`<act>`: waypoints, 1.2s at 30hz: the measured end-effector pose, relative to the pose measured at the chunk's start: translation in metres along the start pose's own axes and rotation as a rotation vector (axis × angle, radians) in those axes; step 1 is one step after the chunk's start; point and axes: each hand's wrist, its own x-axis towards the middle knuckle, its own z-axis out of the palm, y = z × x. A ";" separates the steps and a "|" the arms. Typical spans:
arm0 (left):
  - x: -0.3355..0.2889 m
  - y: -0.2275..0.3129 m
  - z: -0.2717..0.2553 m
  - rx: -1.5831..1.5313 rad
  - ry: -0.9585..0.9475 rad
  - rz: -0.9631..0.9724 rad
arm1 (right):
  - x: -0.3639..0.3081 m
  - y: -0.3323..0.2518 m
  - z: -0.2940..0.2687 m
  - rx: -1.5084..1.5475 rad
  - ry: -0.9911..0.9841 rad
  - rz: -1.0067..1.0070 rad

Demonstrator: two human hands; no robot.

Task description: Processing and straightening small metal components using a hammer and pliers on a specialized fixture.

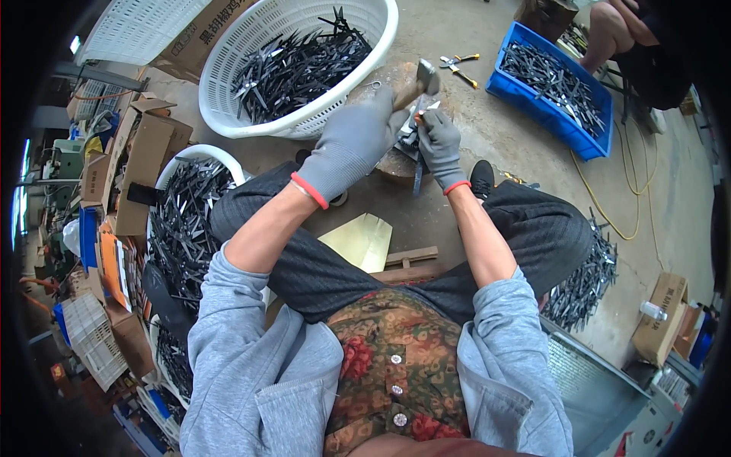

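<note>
My left hand, in a grey glove with a red cuff, is wrapped round the wooden handle of a hammer. The metal head is raised just above my right hand. Wearing a matching glove, my right hand is closed with its fingertips pinched at a small metal piece with an orange spot; its exact kind is too small to make out. Both hands are over a round, worn work block between my feet. Dark metal strips lie on it beside my right hand, partly hidden by the gloves.
A white basket of dark pointed blades stands far left, another white tub nearer left. At far right is a blue crate of blades; yellow-handled cutters lie before it. A blade pile and yellow cord are right. Someone sits behind the crate.
</note>
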 end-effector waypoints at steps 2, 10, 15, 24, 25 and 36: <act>-0.002 0.002 -0.001 -0.157 0.111 0.031 | 0.000 0.000 0.000 0.016 0.004 0.003; -0.005 -0.002 -0.004 -0.109 -0.092 -0.093 | -0.002 0.001 0.003 -0.001 0.016 0.009; -0.004 -0.002 0.002 -0.215 0.297 0.204 | -0.002 0.001 0.002 -0.011 -0.023 0.043; -0.003 0.006 -0.008 -0.424 0.313 0.061 | -0.001 -0.001 0.003 0.001 0.026 0.018; -0.002 0.006 -0.009 -0.248 0.211 0.048 | 0.000 -0.001 0.004 -0.024 0.024 0.028; -0.003 0.006 -0.007 -0.084 -0.206 -0.151 | 0.000 -0.002 0.005 -0.048 0.016 0.022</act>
